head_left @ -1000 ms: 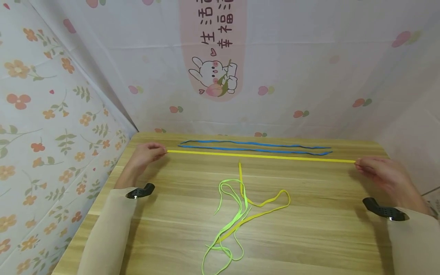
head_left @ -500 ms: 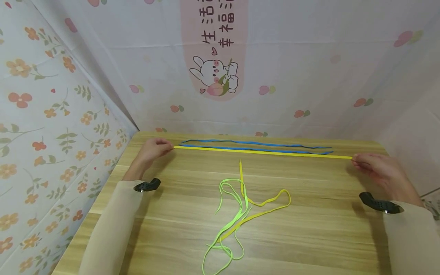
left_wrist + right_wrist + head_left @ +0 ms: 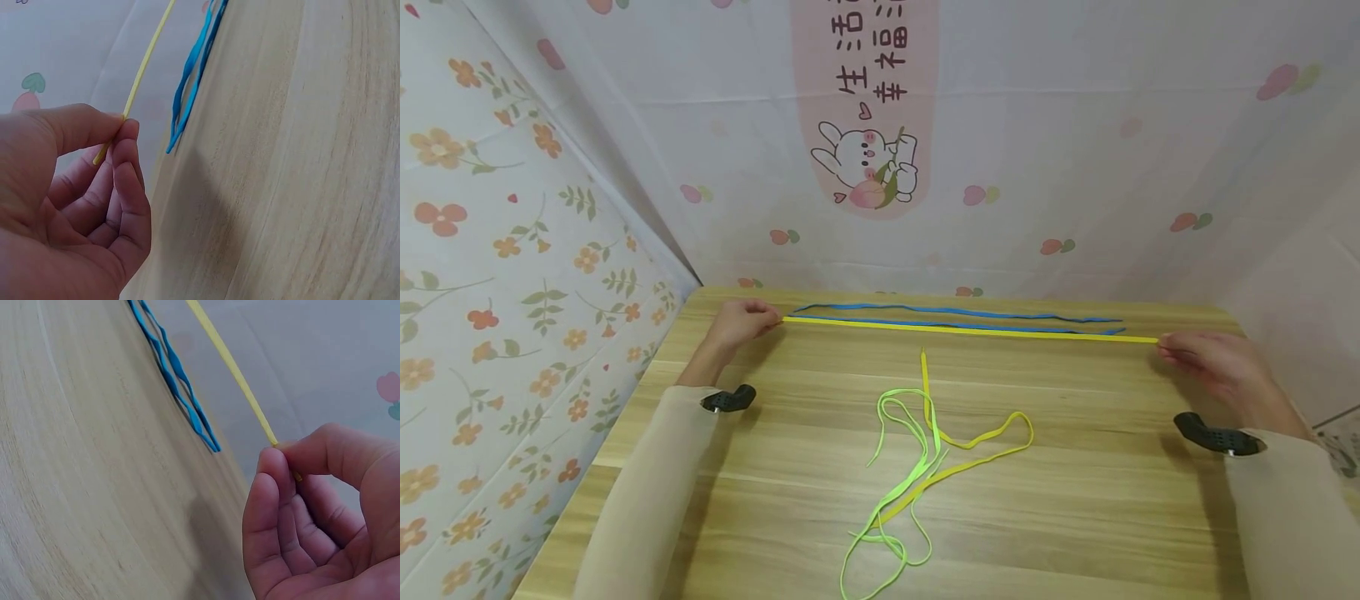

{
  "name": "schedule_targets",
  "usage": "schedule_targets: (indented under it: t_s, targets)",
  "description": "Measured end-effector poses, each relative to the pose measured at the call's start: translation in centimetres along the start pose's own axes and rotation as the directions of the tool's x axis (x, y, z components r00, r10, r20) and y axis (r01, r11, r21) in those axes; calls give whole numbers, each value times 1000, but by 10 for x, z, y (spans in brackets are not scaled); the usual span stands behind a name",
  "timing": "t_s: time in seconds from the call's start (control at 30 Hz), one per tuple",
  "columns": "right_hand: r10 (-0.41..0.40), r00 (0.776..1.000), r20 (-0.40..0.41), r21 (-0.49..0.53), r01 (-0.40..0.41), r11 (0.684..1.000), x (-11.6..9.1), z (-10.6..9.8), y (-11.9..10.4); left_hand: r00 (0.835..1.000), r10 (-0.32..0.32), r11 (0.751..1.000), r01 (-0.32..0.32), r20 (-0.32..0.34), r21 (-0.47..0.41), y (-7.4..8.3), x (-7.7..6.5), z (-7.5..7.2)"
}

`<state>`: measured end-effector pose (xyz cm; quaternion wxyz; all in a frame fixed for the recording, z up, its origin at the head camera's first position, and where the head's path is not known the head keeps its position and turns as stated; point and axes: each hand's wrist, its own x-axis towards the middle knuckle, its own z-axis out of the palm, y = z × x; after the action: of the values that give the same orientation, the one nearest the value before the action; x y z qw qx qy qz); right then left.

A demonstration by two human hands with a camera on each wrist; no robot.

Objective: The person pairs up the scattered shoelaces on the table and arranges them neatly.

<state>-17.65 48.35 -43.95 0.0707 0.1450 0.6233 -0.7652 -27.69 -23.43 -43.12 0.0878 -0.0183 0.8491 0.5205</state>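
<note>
A yellow shoelace (image 3: 970,331) is stretched nearly straight between my two hands, above the table's far part. My left hand (image 3: 739,323) pinches one end between thumb and fingertips; a short tip pokes out below the thumb in the left wrist view. At the other end, my right hand (image 3: 1213,362) pinches the lace the same way, its tip showing under the thumb in the right wrist view. Two blue shoelaces (image 3: 955,312) lie side by side along the far edge. In the head view the held lace partly covers the nearer blue one.
Mid-table lies a second yellow shoelace (image 3: 977,462), loosely bent. Light green shoelaces (image 3: 917,479) lie in loops tangled across it. A patterned cloth (image 3: 1037,167) hangs right behind the wooden table (image 3: 1075,500), and a flowered cloth (image 3: 512,292) hangs at the left.
Both hands have moved slightly inward and away from me, bringing the held yellow lace over the nearer blue one. The laces on the table have stayed put.
</note>
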Motion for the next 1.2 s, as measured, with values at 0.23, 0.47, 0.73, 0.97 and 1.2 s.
schedule_targets:
  t_s: [0.23,0.47,0.73,0.97,1.2]
  targets:
    - [-1,1000,-10,-21,0,1000,3,7,1,998,51,991,-45,-44,122,-4,8,5]
    - [-14,1000,7,-59,14,998,10,12,5,996,68,975,-53,-63,217,-5,14,11]
    - [-23,999,-32,-138,18,990,13,19,6,992,102,932,-70,-72,356,-10,20,12]
    - [-18,999,-44,-161,11,987,16,26,7,991,118,903,-83,-59,421,-8,22,14]
    - [-19,997,-78,-294,-5,956,25,25,9,991,121,895,-85,-54,438,-5,21,14]
